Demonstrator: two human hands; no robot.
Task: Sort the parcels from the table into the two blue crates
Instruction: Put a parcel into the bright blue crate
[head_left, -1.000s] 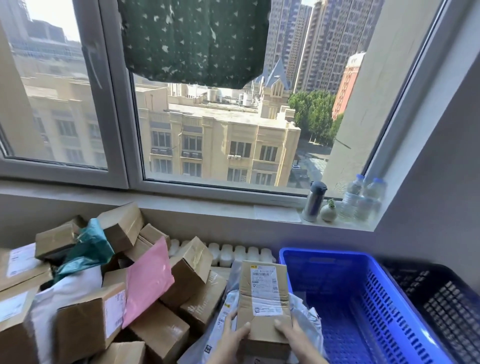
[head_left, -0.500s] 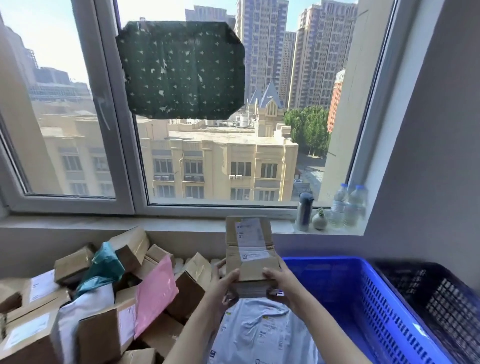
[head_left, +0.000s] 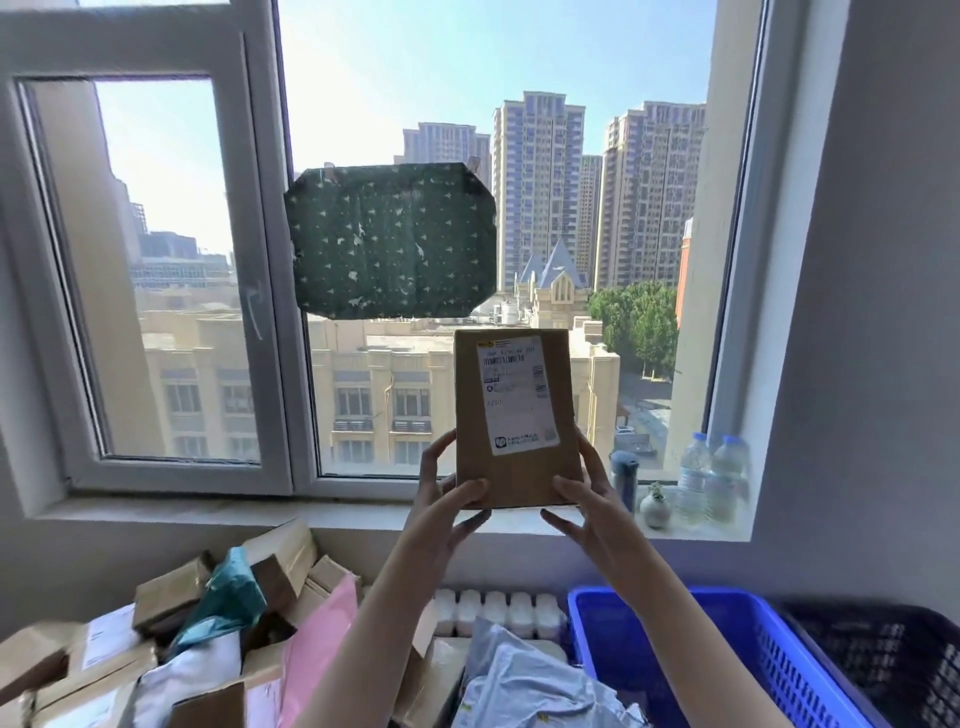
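Holding cardboard parcel (head_left: 517, 415) upright, label facing, probably to read before choosing a blue crate (head_left: 675, 597); left hand (head_left: 447, 501) and right hand (head_left: 589, 501) gripping lower corners, fingers (head_left: 470, 491) curled round.

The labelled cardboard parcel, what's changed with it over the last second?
The cardboard parcel rose from just above the pile of parcels to in front of the window, label facing the camera. The left hand and right hand kept holding its lower end throughout. The pile and the blue crate stayed where they were.
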